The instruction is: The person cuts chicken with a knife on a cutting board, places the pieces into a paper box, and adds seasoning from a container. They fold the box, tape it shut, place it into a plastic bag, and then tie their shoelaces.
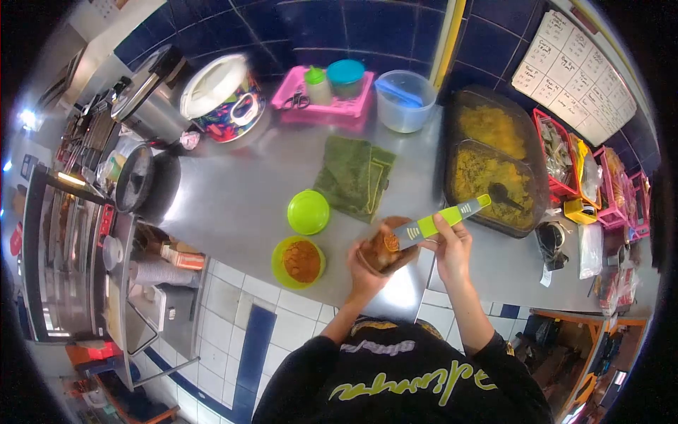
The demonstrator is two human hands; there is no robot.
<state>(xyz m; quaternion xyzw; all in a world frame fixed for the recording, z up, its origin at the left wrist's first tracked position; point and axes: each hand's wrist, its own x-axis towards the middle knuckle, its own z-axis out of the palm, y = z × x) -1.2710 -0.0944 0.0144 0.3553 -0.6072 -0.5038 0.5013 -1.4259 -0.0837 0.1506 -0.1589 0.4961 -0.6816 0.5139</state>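
My left hand [365,278] is wrapped round a small brown container [404,266], seemingly paper, tilted in front of my body. In my right hand [453,249] is a green and grey measuring spoon [439,221], gripped by its handle. Its scoop end, with orange powder on it, is at the container's mouth. What lies deeper in the container is partly hidden. Left of my left hand stands a lime-green tub [300,262] of orange-brown powder. A matching green lid [308,212] lies just behind the tub on the steel counter [233,201].
A folded green cloth [354,177] lies beyond the hands. Behind it are a pink tray [321,112] and a clear tub [406,106]. At right sits a dark two-part tray [450,152] of yellow food. A black pan [141,180] is at left.
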